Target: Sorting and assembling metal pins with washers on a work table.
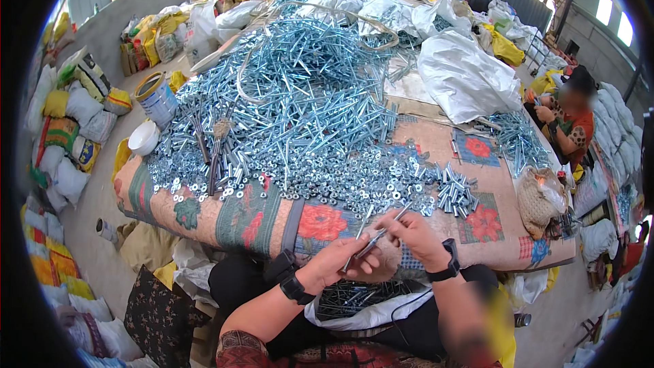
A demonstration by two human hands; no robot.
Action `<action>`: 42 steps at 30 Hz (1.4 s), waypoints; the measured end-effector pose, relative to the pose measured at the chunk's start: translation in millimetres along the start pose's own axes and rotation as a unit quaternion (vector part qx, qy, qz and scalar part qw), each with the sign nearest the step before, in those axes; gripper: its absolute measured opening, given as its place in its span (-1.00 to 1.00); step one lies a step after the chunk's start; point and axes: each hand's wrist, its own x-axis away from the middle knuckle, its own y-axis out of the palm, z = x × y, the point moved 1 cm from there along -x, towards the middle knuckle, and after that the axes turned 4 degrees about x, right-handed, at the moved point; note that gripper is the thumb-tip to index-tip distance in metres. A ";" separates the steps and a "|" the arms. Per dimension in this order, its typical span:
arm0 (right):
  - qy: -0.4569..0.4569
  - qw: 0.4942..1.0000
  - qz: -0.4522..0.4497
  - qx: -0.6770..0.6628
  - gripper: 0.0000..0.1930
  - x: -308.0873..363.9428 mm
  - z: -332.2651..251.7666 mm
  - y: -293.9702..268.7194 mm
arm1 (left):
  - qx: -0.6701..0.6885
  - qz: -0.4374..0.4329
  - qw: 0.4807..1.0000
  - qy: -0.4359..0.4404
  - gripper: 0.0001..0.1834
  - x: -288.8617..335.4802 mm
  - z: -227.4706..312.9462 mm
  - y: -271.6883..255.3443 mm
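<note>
My left hand (330,260) is closed around a few long metal bolts (362,227) that stick out past its fingers. With bent fingers, my right hand (417,237) grips another long thin bolt (402,211), which slants across close to the left hand's bolts. Just beyond both hands, loose nuts and washers (361,182) lie spread along the near part of the table. A small heap of short metal sleeves (455,192) sits to their right. Below my hands, an opened white sack (392,315) in my lap holds many dark bolts (364,298).
A large pile of shiny bolts (310,82) covers the middle of the fabric-covered table (535,253). At its left edge stand a tin can (155,99) and white bowl (144,138). Other people (576,119) work at the right and far sides. Filled sacks (75,105) line the walls.
</note>
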 end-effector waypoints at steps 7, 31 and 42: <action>-0.056 0.998 -0.008 0.016 -0.76 5.6 -4.1 -13.9 | -0.061 -0.068 0.996 -0.022 -0.63 5.9 -3.3 -1.0; -0.125 0.985 0.119 0.024 -0.72 -4.6 10.0 -15.5 | -0.143 0.107 0.965 0.190 -0.77 9.7 -3.3 8.7; -0.023 0.980 0.115 0.158 -0.74 -2.5 6.6 -19.1 | -0.153 0.104 0.962 0.199 -0.77 8.8 -3.3 10.2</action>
